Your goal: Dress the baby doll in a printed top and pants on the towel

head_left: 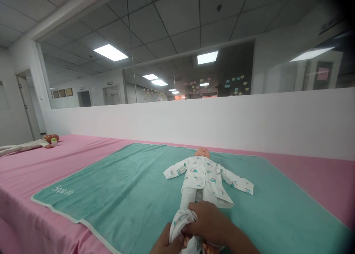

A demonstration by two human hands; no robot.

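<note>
A baby doll (203,152) lies on its back on a green towel (130,183), its head toward the wall. It wears a white shirt (195,171) with a printed pattern, its sleeves spread to both sides. White cloth covers the doll's legs (188,198). Around one lower leg, a bunched printed baby garment (180,221), seemingly pants, is gathered. My right hand (209,222) pinches its upper edge. From the lower left, my left hand (169,243) grips the same fabric. Brown doll toes show below my hands, partly hidden.
The towel lies on a pink sheet (105,144) over a wide table. Farther left lies another doll (52,138) with white clothing, beside a small container with a green lid (54,141). A white low wall (166,122) with glass above it runs along the back.
</note>
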